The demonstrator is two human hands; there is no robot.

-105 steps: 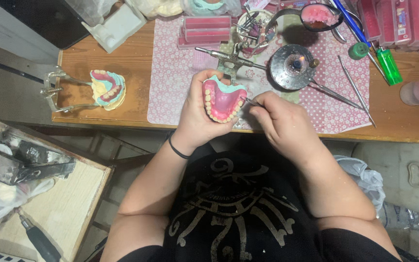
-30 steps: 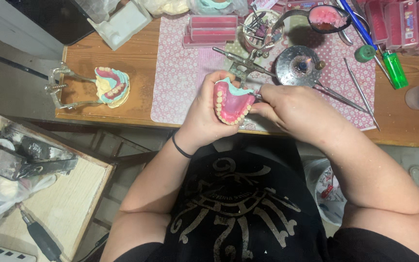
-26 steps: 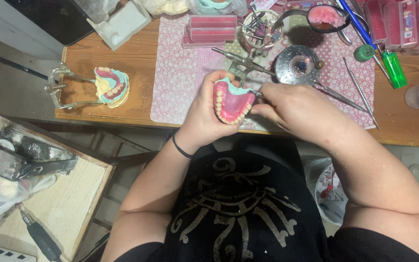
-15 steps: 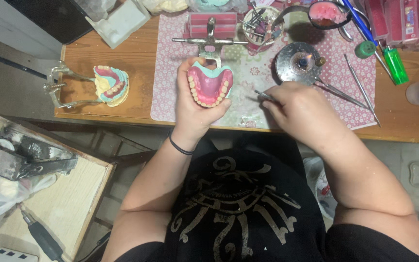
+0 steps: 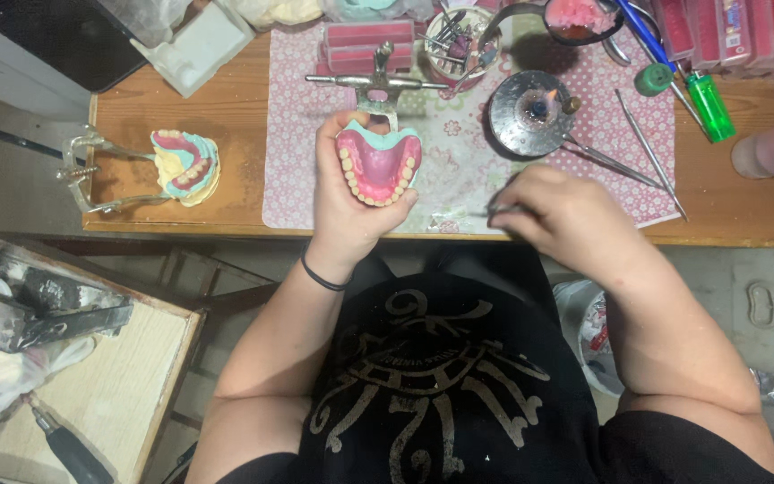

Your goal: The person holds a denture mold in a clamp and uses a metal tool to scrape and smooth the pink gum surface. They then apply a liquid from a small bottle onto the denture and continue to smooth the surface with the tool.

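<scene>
My left hand (image 5: 344,202) grips a pink wax denture model (image 5: 377,164) with a row of teeth and a teal base, held up over the patterned mat (image 5: 459,170). My right hand (image 5: 559,215) is closed around a thin metal carving tool (image 5: 493,211), its tip pointing left, a short way right of the model and apart from it. A second denture model (image 5: 186,166) sits in a metal articulator frame (image 5: 82,175) at the table's left end.
A small lit burner on a round metal dish (image 5: 530,112) stands behind my right hand. Metal instruments (image 5: 649,143), a green lighter (image 5: 708,103), a cup of tools (image 5: 455,45) and pink wax sheets (image 5: 365,45) line the back. A wooden side table (image 5: 91,376) stands lower left.
My left hand has lifted the denture model away from my right hand and turned it so the palate faces up. My right hand has drawn back to the right with the tool.
</scene>
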